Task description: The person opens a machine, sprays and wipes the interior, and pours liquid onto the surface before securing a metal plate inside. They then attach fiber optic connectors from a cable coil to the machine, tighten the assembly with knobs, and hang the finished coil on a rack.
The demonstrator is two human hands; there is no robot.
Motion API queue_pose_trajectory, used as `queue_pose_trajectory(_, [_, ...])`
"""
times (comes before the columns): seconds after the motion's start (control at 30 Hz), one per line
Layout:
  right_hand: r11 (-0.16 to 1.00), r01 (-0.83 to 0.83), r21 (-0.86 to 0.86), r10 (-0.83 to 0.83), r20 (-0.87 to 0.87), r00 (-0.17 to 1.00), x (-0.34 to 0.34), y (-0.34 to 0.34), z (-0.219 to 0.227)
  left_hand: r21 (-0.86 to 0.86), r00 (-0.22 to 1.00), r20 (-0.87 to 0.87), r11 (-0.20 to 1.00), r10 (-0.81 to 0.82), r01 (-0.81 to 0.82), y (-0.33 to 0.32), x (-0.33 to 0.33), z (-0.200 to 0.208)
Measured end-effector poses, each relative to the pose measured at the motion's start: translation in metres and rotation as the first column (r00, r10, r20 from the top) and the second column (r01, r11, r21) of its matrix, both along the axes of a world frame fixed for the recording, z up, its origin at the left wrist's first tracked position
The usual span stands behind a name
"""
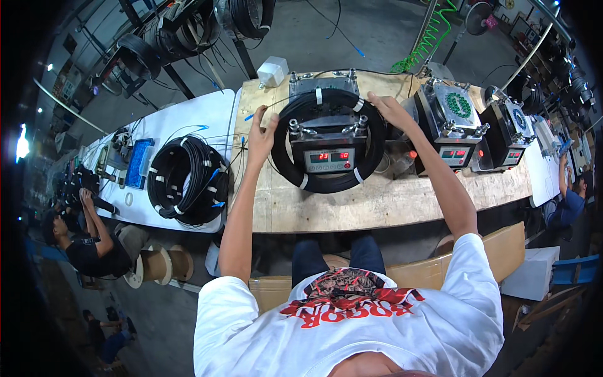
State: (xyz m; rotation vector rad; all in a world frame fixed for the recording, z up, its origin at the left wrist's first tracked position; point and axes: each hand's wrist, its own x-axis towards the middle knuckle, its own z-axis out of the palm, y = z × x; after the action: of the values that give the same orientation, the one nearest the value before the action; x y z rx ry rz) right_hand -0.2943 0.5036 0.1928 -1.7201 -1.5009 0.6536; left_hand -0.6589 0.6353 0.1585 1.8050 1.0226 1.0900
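Note:
A coil of black cable point(284, 158), bound with several white ties, is in front of a metal-topped device point(327, 136). Its ring crosses the device's top and frames the lit red display. My left hand point(262, 134) is at the coil's upper left, thumb against the ring and fingers pointing up. Beside those fingers, a thin cable end with a blue tip point(249, 117) sticks out. At the upper right of the ring, my right hand point(391, 113) grips the coil's edge with thumb and fingertips. Part of each grip is hidden by the hand.
Two similar devices point(453, 152) point(510, 156) stand on the right of the wooden tabletop point(276, 210). A white container point(273, 71) is at its back left. Another cable bundle point(182, 182) and a blue tray point(138, 163) occupy the white table. Co-workers sit far left and right.

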Motion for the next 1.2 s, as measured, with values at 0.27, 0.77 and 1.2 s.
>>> queue_pose_trajectory(0.27, [0.997,0.07,-0.015,-0.071,-0.064,0.995,0.014,-0.057,-0.036,0.002,0.828,0.561,1.0,-0.003,0.003,-0.039,-0.01,0.019])
queue_pose_trajectory(0.77, [0.949,0.169,0.266,-0.228,0.211,0.951,0.022,-0.171,-0.004,0.297,0.827,0.544,0.954,-0.143,-0.03,-0.097,-0.006,0.045])
queue_pose_trajectory(1.2, [0.974,0.034,0.224,0.103,-0.571,0.814,-0.035,-0.292,0.034,0.366,0.923,0.359,0.931,-0.14,-0.002,-0.122,-0.01,0.051])
